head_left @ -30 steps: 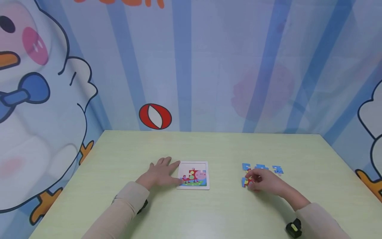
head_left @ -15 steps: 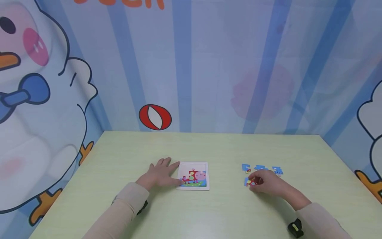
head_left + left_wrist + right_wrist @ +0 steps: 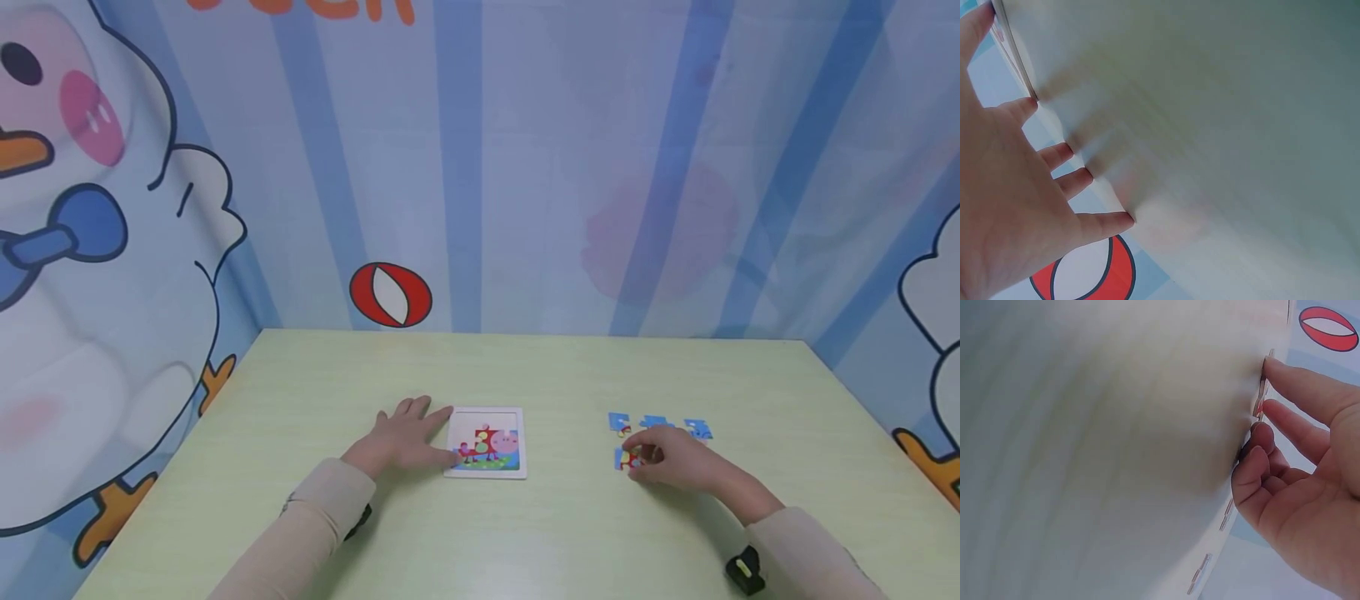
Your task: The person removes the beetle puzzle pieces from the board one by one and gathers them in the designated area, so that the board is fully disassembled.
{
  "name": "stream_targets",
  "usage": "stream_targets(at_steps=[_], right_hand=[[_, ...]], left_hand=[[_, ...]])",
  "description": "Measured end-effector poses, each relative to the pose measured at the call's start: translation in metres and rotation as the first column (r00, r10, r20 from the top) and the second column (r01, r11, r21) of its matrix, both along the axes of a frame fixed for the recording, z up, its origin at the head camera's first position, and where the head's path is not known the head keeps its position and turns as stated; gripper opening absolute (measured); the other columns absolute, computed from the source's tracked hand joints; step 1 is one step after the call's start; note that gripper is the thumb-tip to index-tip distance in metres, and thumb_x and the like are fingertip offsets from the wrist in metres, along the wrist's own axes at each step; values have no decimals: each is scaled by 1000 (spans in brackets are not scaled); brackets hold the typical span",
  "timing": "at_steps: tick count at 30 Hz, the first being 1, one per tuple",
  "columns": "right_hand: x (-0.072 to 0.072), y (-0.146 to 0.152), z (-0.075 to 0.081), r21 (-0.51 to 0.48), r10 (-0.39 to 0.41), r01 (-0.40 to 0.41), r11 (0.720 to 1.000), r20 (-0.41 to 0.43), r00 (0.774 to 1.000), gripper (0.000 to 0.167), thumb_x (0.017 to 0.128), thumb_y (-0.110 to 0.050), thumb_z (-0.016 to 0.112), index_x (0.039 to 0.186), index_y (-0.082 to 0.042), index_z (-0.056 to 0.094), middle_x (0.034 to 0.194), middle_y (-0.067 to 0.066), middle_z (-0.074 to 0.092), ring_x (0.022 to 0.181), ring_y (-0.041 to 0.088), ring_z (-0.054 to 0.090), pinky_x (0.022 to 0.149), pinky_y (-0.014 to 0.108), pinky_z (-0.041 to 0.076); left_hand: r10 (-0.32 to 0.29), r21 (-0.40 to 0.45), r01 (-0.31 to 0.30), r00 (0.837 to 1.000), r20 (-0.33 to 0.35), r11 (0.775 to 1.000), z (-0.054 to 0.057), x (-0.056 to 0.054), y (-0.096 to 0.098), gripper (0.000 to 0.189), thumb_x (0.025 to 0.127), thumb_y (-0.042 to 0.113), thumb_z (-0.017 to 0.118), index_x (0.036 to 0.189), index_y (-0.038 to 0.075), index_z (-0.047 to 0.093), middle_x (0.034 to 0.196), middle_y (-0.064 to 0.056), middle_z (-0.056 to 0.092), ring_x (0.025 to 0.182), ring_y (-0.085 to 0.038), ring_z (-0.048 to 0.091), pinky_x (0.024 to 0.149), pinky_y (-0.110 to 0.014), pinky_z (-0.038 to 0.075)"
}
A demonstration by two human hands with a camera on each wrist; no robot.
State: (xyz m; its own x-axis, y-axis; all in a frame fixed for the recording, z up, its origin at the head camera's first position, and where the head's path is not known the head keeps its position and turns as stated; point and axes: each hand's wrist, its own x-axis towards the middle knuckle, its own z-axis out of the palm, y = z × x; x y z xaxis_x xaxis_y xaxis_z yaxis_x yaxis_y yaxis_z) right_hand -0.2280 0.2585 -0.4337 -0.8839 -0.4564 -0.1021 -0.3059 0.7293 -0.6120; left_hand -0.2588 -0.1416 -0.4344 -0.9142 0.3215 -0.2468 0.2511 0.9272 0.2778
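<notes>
A square white puzzle tray [image 3: 487, 414] lies flat on the table, its lower part filled with joined pieces [image 3: 491, 450] that show a pink pig. My left hand [image 3: 405, 433] rests with spread fingers at the tray's left side, thumb and index finger touching its edge. To the right, my right hand [image 3: 671, 457] pinches a red and blue puzzle piece [image 3: 622, 460] between thumb and index finger, low at the table. The right wrist view shows this puzzle piece [image 3: 1261, 400] edge-on; its other fingers are curled. The hand covers part of the piece.
Several loose blue puzzle pieces lie just beyond my right hand: one at the left [image 3: 619, 422], one in the middle [image 3: 655, 421] and one at the right [image 3: 698, 428]. The pale table [image 3: 525, 375] meets a printed blue curtain [image 3: 525, 208] at the back.
My right hand has shifted slightly to the right along with the pinched puzzle piece, then stayed almost still. The left hand and the tray keep their places.
</notes>
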Motion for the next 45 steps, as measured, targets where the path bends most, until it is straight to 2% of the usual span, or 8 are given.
stream_targets(at_steps=[3,8,13,20,25,35,40,45], right_hand=[[0,-1,2,-7,9,-9,1000,-2,1000,41,85,-17,73,118,5,63,85,1,54,72,13,46,63,26,40],[-1,-8,7,-45,2,-2,999,-1,1000,48,85,-19,73,123,7,58,93,5,55,72,14,51,61,26,45],[-5,-27,19,-115,2,0,993,18,1000,51,87,-20,71,128,5,55,103,15,53,65,20,57,56,32,51],[-13,-63,35,-99,65,-78,992,-130,989,45,87,-22,72,124,1,59,107,15,58,82,13,56,69,29,50],[-20,-87,35,-109,92,-107,988,-138,986,45,86,-20,73,124,0,59,107,15,60,82,12,57,73,29,51],[-32,-127,35,-165,110,-121,979,-75,991,47,85,-17,75,125,1,59,108,17,60,83,17,58,74,30,50],[-38,-145,24,-177,94,-94,980,-9,996,47,84,-17,75,125,0,59,108,13,61,83,17,55,71,28,49],[-41,-160,16,-183,85,-76,980,42,995,45,83,-13,75,125,-3,60,107,10,61,85,17,55,74,28,50]], left_hand=[[2,1,-2,1000,1,1000,1,0,0,81,83,60,60,151,24,33,158,-15,22,144,-38,15,108,-71,11],[5,5,-5,1000,7,1000,2,1,0,82,83,59,60,151,24,33,158,-15,22,144,-38,15,109,-71,11],[7,11,-7,1000,9,1000,0,0,0,82,82,60,61,151,24,34,158,-15,22,144,-38,15,109,-71,11],[10,10,-10,1000,6,1000,0,1,0,82,82,60,61,151,25,34,158,-15,22,144,-38,15,109,-70,11],[8,12,-8,1000,5,1000,0,0,0,82,82,60,61,151,25,34,157,-15,22,144,-38,15,109,-70,11],[10,-3,-10,1000,-2,1000,1,2,0,82,82,61,61,151,25,34,157,-15,23,144,-38,16,109,-70,12],[12,-12,-12,1000,1,1000,1,1,0,82,82,62,60,151,25,34,157,-15,24,143,-38,17,108,-70,13],[9,-14,-9,1000,0,1000,1,0,1,83,81,61,61,151,25,35,156,-15,24,143,-39,18,107,-71,14]])
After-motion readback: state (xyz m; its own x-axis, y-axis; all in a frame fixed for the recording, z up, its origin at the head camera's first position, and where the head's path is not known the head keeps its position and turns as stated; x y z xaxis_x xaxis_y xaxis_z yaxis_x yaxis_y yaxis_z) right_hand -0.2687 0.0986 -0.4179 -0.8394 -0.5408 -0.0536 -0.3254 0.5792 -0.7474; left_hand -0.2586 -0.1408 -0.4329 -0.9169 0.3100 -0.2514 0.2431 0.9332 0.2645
